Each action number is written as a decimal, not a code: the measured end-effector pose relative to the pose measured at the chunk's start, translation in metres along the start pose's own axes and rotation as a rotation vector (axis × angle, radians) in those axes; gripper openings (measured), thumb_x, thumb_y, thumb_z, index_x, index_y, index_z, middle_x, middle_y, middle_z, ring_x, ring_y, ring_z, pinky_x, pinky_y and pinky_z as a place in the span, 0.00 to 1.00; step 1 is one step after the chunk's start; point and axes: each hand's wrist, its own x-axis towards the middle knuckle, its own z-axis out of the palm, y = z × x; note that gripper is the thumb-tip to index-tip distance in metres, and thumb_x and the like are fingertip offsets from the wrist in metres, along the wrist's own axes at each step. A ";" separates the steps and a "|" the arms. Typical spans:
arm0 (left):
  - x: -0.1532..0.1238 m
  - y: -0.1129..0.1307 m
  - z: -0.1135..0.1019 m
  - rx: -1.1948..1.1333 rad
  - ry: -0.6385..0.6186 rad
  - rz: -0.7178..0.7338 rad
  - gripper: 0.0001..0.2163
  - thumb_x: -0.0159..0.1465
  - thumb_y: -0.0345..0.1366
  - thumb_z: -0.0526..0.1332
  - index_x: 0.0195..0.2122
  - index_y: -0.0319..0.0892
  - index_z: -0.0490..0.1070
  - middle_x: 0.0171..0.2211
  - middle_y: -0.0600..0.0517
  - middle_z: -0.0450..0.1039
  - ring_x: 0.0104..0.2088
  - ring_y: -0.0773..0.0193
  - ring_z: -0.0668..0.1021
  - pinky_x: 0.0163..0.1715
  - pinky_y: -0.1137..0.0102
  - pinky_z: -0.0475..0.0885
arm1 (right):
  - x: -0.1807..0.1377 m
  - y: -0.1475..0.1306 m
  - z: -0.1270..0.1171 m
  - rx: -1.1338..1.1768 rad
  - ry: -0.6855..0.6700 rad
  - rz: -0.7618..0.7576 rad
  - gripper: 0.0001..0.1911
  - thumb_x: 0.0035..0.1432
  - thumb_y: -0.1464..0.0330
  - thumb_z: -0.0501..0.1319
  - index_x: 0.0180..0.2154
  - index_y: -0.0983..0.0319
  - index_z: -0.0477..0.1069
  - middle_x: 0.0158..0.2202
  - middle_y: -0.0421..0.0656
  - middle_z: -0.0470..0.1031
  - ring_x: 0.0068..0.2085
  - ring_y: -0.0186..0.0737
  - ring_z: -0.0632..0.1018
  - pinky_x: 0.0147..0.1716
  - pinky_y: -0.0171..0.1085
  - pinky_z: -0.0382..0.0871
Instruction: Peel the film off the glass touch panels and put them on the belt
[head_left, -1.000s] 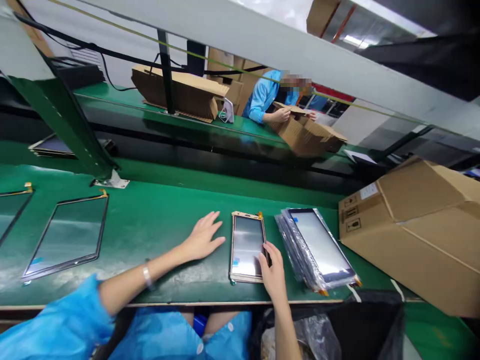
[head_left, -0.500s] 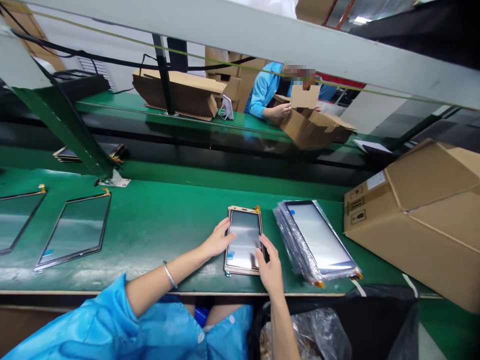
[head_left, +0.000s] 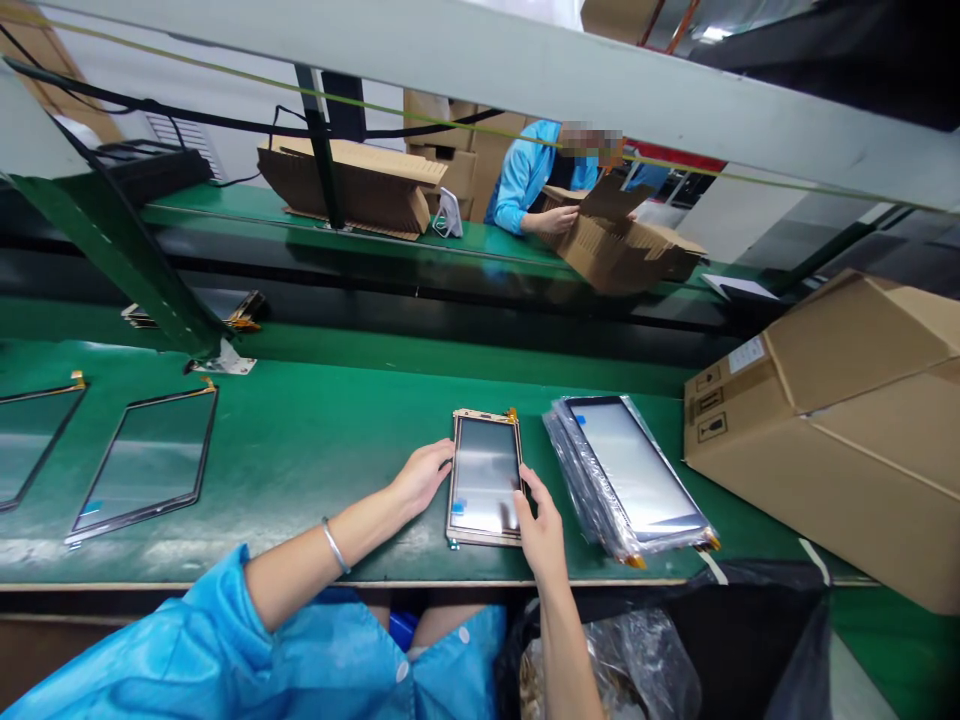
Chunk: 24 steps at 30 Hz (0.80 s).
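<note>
A gold-framed screen panel (head_left: 484,470) lies flat on the green bench (head_left: 322,450) in front of me. My left hand (head_left: 421,475) rests against its left edge, fingers curled onto the frame. My right hand (head_left: 538,525) holds its lower right edge, thumb and fingertips on the frame. Right of the panel lies a stack of bagged panels (head_left: 626,475) in clear plastic.
Two dark-framed glass panels (head_left: 146,460) lie on the bench at left. A large cardboard box (head_left: 840,420) stands at right. A black bin bag (head_left: 720,640) hangs below the bench edge. Across the conveyor, a person in blue (head_left: 536,175) handles a cardboard box (head_left: 622,245).
My left hand moved right from the bare bench to the panel's left edge. The panel shifted slightly. The person opposite keeps folding a box flap.
</note>
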 end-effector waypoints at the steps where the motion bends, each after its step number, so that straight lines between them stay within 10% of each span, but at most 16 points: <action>1: 0.000 -0.001 0.000 -0.014 0.005 -0.001 0.09 0.65 0.37 0.60 0.43 0.37 0.71 0.45 0.47 0.73 0.44 0.59 0.76 0.44 0.58 0.72 | 0.000 -0.001 0.000 0.011 0.000 0.005 0.27 0.55 0.54 0.59 0.51 0.64 0.70 0.57 0.53 0.68 0.62 0.51 0.64 0.62 0.54 0.53; 14: -0.006 0.007 0.001 -0.058 -0.005 0.027 0.06 0.61 0.34 0.63 0.37 0.37 0.72 0.42 0.47 0.76 0.46 0.59 0.76 0.50 0.60 0.67 | 0.004 -0.013 -0.004 0.307 0.005 0.095 0.23 0.57 0.57 0.60 0.50 0.63 0.71 0.55 0.53 0.71 0.58 0.50 0.69 0.58 0.52 0.59; 24: -0.033 0.005 0.005 0.053 -0.241 -0.050 0.30 0.53 0.45 0.70 0.53 0.39 0.64 0.43 0.39 0.79 0.38 0.55 0.82 0.34 0.67 0.74 | -0.003 -0.020 -0.009 0.495 0.039 0.161 0.24 0.53 0.50 0.63 0.42 0.62 0.71 0.42 0.48 0.79 0.47 0.44 0.76 0.50 0.43 0.66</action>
